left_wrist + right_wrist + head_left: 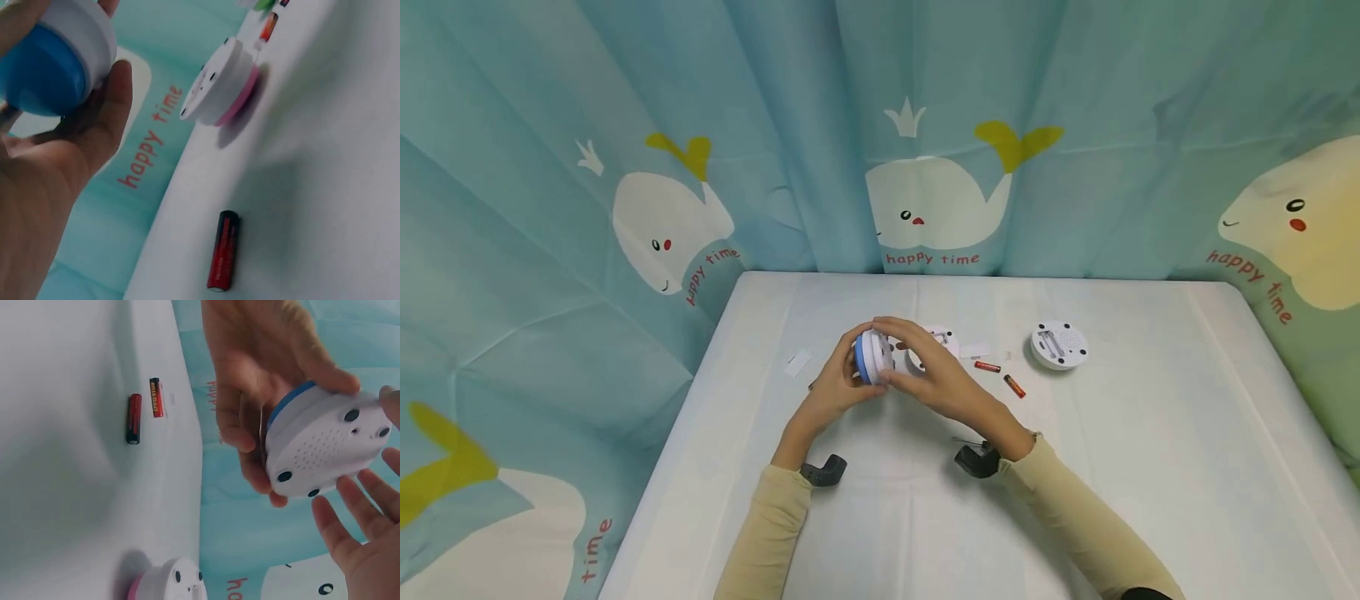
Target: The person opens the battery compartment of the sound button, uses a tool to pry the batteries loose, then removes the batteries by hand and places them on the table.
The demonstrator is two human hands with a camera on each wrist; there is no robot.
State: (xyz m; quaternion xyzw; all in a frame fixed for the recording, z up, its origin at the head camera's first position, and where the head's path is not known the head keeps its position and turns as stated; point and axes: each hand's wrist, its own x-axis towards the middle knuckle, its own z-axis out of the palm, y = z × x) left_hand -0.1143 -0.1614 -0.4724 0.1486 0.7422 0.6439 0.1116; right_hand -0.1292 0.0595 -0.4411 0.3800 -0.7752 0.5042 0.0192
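Observation:
A round white buzzer with a blue dome [867,358] is held above the table between both hands, tilted on its side. My left hand [833,383] grips it around the blue side, fingers curled about the rim [37,75]. Across its underside reaches my right hand [943,379], with thumb and fingertips at opposite edges. The white base [328,447] shows speaker holes and black feet in the right wrist view. Behind the right hand, a pink-and-white buzzer [219,87] lies base up, partly hidden in the head view. A red battery [224,250] lies below the left hand.
Two red batteries [987,367] [1015,386] lie right of the hands. Farther right, another white buzzer [1060,344] lies base up with its battery slot uncovered. White slips [797,362] [975,351] lie on the table [1150,400]. A whale-print curtain [820,150] hangs behind.

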